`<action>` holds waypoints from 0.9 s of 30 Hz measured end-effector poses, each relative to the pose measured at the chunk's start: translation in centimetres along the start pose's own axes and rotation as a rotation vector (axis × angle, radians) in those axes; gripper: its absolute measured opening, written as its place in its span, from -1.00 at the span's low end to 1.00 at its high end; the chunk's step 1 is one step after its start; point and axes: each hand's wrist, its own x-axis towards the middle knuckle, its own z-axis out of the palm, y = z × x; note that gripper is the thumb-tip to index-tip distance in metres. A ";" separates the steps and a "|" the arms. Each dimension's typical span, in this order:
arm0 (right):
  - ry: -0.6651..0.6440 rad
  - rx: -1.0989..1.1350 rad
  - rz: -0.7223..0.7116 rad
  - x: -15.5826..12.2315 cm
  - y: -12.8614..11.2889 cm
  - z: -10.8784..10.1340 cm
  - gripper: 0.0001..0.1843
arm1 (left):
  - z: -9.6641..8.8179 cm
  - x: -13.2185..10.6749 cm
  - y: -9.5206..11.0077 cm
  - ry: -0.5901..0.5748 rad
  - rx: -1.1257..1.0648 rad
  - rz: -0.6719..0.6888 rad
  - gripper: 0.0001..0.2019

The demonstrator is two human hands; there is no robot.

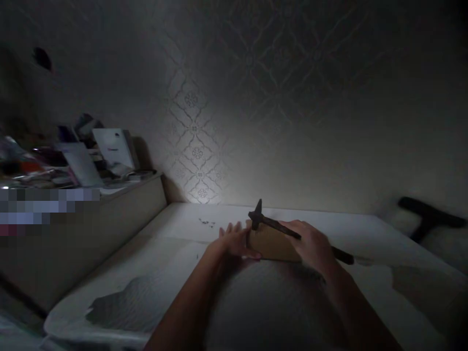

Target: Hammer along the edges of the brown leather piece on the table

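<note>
The room is dim. My left hand [236, 240] lies on a white table [164, 253], its fingers stretched toward the left end of a small tan block [270, 245] and touching it. My right hand [310, 243] is wrapped round the handle of a dark hammer [263, 220] with a pointed head. The hammer head sits over the top left corner of the block. The handle's end sticks out behind my right wrist.
A patterned wall rises right behind the table. A lower shelf at the left [120, 195] carries white boxes [113, 147] and clutter. A dark T-shaped object [427, 217] rests at the far right. A grey patch [124, 304] marks the table's near left.
</note>
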 end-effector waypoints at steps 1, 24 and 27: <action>0.006 0.003 0.001 0.0 0.0 0.0 -0.55 | 0.0 0.0 0.1 0.000 0.001 0.000 0.22; 0.012 0.042 0.006 0.0 0.2 0.1 -0.56 | 0.0 -0.2 0.2 0.002 0.002 -0.018 0.20; -0.012 0.068 0.022 0.0 0.2 0.1 -0.54 | 0.1 0.1 0.0 0.008 -0.002 -0.011 0.21</action>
